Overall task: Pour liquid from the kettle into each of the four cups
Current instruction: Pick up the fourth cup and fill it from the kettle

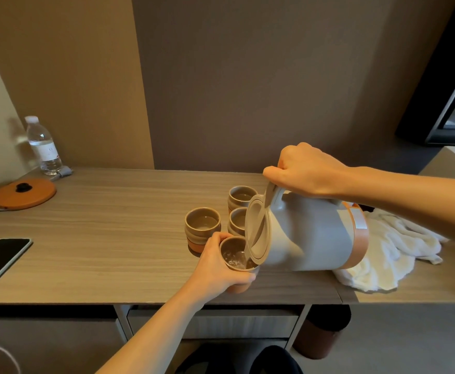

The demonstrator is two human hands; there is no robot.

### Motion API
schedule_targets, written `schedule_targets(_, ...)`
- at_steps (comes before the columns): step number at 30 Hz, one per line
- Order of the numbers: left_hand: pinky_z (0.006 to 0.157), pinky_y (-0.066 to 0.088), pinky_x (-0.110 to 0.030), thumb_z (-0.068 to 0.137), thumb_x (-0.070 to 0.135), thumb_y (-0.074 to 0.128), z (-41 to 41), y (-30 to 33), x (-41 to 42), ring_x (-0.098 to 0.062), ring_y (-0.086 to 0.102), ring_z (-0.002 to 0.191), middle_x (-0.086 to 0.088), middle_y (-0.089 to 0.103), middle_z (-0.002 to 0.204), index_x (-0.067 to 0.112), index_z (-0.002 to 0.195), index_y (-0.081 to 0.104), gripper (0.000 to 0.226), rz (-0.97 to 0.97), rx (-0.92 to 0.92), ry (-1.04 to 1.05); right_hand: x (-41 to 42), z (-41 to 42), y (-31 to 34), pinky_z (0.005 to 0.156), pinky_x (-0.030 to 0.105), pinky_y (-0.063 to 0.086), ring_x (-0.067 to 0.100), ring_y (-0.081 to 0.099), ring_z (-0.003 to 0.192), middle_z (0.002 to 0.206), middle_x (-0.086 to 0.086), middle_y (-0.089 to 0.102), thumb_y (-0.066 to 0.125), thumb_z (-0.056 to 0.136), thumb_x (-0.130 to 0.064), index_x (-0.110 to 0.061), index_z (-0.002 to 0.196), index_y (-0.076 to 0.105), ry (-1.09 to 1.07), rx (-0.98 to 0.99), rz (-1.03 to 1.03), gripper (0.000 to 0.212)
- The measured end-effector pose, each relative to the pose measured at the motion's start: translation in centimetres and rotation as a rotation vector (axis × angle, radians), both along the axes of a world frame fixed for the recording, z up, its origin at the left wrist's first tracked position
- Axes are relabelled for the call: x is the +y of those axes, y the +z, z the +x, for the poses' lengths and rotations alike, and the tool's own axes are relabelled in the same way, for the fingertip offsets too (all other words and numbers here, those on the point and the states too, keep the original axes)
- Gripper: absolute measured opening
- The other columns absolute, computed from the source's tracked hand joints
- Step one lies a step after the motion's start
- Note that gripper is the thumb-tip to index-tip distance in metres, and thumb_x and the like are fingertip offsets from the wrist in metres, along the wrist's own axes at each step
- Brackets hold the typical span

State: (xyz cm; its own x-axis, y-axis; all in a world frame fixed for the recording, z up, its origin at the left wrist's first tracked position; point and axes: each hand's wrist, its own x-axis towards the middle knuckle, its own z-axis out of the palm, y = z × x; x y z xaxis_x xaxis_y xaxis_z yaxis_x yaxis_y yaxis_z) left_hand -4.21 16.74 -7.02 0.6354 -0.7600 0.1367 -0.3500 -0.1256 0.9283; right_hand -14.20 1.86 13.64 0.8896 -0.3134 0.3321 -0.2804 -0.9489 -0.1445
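A grey kettle (pixel 312 233) with an orange base band is tipped far to the left above the desk. My right hand (pixel 307 171) grips its handle from above. Clear liquid runs from its spout into the near cup (pixel 234 259), a small tan ceramic cup that my left hand (pixel 215 265) holds around its side, near the desk's front edge. Three more tan cups stand behind it: one at the left (pixel 202 225), one in the middle (pixel 237 221) partly hidden by the kettle lid, and one at the back (pixel 241 197). All three show liquid inside.
A white towel (pixel 399 247) lies bunched on the desk (pixel 113 225) behind the kettle. At the far left are an orange kettle base (pixel 23 194), a water bottle (pixel 44 147) and a dark phone (pixel 0 259). A round bin (pixel 320 336) stands under the desk.
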Motion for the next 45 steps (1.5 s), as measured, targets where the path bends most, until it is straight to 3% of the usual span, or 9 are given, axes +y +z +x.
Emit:
schedule_targets(6,0.081,0.045,-0.017,0.042,0.041,0.092,0.1,0.0,0.2,-0.001,0.055,0.106,0.015,0.057,0.114,0.042,0.109,0.045,0.081,-0.005,0.022,0.007,0.2,0.4,0.1,0.045,0.029,0.029,0.017,0.03,0.041,0.039,-0.001,0.03,0.048,0.082,-0.04,-0.016,0.041,0.036,0.001,0.007,0.0,0.05)
schedule_targets(10,0.075,0.043,-0.011,0.043,0.041,0.091,0.0,0.1,0.3,0.008,0.053,0.102,0.019,0.057,0.111,0.042,0.11,0.044,0.082,0.006,0.031,0.001,0.5,0.3,0.1,0.044,0.029,0.027,0.017,0.027,0.041,0.039,-0.002,0.028,0.047,0.081,-0.04,-0.016,0.04,0.032,-0.004,0.008,-0.016,0.049)
schedule_targets(14,0.077,0.042,-0.014,0.043,0.04,0.092,-0.1,0.1,0.3,0.002,0.055,0.104,0.015,0.057,0.113,0.039,0.11,0.046,0.082,0.003,0.043,0.003,0.6,0.3,0.2,0.044,0.028,0.027,0.017,0.027,0.041,0.039,-0.002,0.028,0.046,0.081,-0.041,-0.017,0.04,0.031,-0.013,0.011,-0.028,0.049)
schedule_targets(23,0.074,0.043,-0.013,0.044,0.038,0.092,0.1,0.0,0.4,0.01,0.053,0.1,0.019,0.057,0.11,0.042,0.109,0.044,0.081,0.014,0.048,0.021,0.2,0.4,0.0,0.044,0.028,0.03,0.016,0.029,0.041,0.039,-0.003,0.03,0.046,0.083,-0.041,-0.016,0.041,0.036,0.004,-0.006,0.004,0.049)
schedule_targets(28,0.075,0.044,-0.015,0.043,0.036,0.093,0.3,0.1,0.9,0.011,0.055,0.097,0.016,0.06,0.109,0.038,0.11,0.047,0.081,-0.017,0.098,0.029,-0.6,-0.1,0.1,0.044,0.031,0.025,0.017,0.023,0.044,0.039,-0.004,0.024,0.047,0.079,-0.04,-0.017,0.041,0.029,-0.053,-0.06,0.071,0.048)
schedule_targets(33,0.076,0.044,-0.017,0.043,0.032,0.095,0.4,1.0,1.1,0.006,0.058,0.098,0.014,0.063,0.108,0.037,0.11,0.049,0.081,-0.075,0.138,0.073,-1.7,-1.6,-0.2,0.052,0.043,0.041,0.021,0.032,0.046,0.041,0.007,0.038,0.048,0.076,-0.037,-0.011,0.041,0.042,-0.143,-0.17,0.263,0.044)
schedule_targets(39,0.073,0.044,-0.017,0.048,0.026,0.096,0.2,2.6,1.1,-0.005,0.056,0.103,0.015,0.059,0.11,0.038,0.11,0.047,0.08,-0.103,0.107,0.141,-3.2,-2.9,-1.1,0.039,0.022,0.029,0.012,0.027,0.029,0.03,-0.003,0.034,0.053,0.075,-0.025,-0.014,0.028,0.038,-0.203,-0.351,0.656,0.05)
schedule_targets(45,0.078,0.046,-0.019,0.046,0.025,0.097,0.7,4.6,0.7,-0.002,0.056,0.102,0.01,0.058,0.112,0.034,0.11,0.049,0.08,-0.139,0.058,0.184,-4.0,-4.5,-1.7,0.039,0.022,0.028,0.013,0.028,0.035,0.036,0.0,0.036,0.055,0.072,-0.027,-0.011,0.046,0.044,-0.241,-0.504,0.884,0.033)
